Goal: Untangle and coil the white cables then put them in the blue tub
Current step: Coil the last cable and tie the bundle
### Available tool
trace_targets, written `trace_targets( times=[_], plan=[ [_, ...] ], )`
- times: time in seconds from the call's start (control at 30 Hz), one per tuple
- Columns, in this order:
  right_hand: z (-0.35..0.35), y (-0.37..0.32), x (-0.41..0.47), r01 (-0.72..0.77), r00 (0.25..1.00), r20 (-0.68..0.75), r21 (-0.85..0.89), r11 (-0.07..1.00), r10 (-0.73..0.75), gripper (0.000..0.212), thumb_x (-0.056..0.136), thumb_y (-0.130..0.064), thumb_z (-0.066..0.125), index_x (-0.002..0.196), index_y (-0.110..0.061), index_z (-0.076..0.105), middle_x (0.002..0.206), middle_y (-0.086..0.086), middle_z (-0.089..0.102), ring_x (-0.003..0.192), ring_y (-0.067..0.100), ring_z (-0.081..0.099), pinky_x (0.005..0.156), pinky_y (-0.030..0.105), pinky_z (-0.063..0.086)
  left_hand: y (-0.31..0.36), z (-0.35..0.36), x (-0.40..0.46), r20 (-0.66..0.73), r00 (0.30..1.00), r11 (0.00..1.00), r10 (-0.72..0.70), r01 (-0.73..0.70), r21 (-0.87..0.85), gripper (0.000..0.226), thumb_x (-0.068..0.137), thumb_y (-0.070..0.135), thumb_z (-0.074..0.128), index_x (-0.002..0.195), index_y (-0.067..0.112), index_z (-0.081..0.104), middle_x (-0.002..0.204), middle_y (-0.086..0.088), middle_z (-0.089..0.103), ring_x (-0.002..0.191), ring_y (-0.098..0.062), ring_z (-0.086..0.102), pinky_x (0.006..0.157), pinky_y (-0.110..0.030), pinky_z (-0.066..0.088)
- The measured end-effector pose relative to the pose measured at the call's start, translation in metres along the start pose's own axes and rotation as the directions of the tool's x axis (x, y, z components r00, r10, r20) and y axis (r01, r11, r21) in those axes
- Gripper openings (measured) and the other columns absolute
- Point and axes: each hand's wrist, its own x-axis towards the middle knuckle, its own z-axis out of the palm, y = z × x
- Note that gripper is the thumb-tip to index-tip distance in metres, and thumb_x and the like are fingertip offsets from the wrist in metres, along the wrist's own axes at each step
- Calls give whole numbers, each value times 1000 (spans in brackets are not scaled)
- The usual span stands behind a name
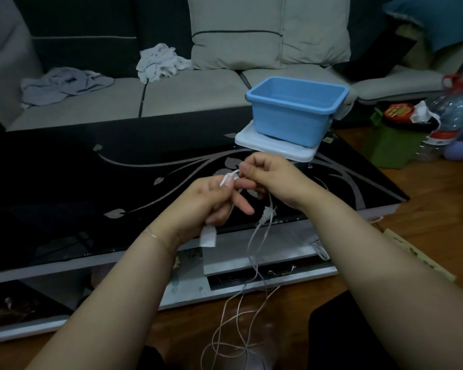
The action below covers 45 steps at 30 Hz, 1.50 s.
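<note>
My left hand (211, 201) and my right hand (267, 174) meet above the front of the black glass table (91, 182), both pinching a short stretch of white cable (231, 178). From my hands the thin cables (254, 252) hang past the table's edge and lie in loose loops on the floor (233, 337). A small white plug (265, 214) dangles under my right hand. A white tag (208, 236) sticks out below my left hand. The blue tub (294, 110) stands empty on a white lid (273, 150) at the table's far right.
A grey sofa (171, 94) with cushions and crumpled clothes (64, 85) runs behind the table. To the right on the wooden floor stand a green box (393, 145), a large plastic bottle (449, 116) and a small ball (456, 150).
</note>
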Motion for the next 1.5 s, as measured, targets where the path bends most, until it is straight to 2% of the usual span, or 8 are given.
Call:
trace_targets(
  times=[0.23,0.33,0.43,0.57,0.8,0.97,1.2,1.5],
  plan=[
    [33,0,-8,-80,983,137,-266,961,120,21,103,-24,34,91,-20,51,57,0,46,48,10,45,52,27,48,11,-6,1,-218,975,875,-32,-78,-478,43,100,26,28,117,-3,54,113,-8,70,37,-2,35,45,-13,35],
    [45,-1,-15,-69,958,239,-345,936,159,26,101,-19,38,125,-25,43,64,3,52,57,15,51,57,30,50,14,-9,-1,-198,979,787,-47,-86,-611,43,99,19,30,109,-6,64,117,-12,60,42,-3,43,46,-15,45],
    [49,-2,-21,-14,934,313,-443,896,170,48,97,-14,45,140,-28,30,77,-1,57,71,16,60,62,26,51,12,-12,0,-281,960,856,-2,-144,-496,29,100,12,34,111,-3,56,119,-10,66,62,-7,64,58,-14,52],
    [49,-2,-20,36,935,315,-547,836,166,29,97,-18,47,125,-16,48,77,-6,62,76,9,60,66,26,44,3,-10,3,-394,917,956,66,-171,-239,24,101,7,33,122,2,43,109,-4,71,95,-22,70,77,-26,57],
    [43,-6,-20,-47,911,336,-491,870,239,19,97,-26,49,107,-11,57,67,3,61,63,22,63,63,36,54,-6,2,11,-451,879,979,157,-79,188,33,103,10,31,136,12,28,107,1,65,76,-7,71,65,-18,54],
    [29,-13,-20,-40,897,397,-370,928,196,12,94,-22,55,90,-11,57,66,2,57,64,20,56,63,36,51,-13,-3,12,-399,858,646,323,108,756,26,99,19,43,120,4,48,105,-3,71,89,-18,66,80,-30,50],
    [-3,-15,-15,-3,995,87,-420,908,43,21,85,-36,67,75,-18,64,57,-13,54,53,-1,48,52,24,44,-5,5,4,-190,981,832,34,78,550,43,102,41,25,104,16,60,71,-5,72,40,-17,45,49,-27,38],
    [-8,-3,-4,28,999,-22,-215,976,-34,20,80,-33,73,75,-21,58,68,8,55,64,21,47,58,34,39,-4,6,2,-19,999,961,-27,32,276,32,102,23,35,109,2,58,46,2,44,45,-14,53,51,-25,38]
  ],
)
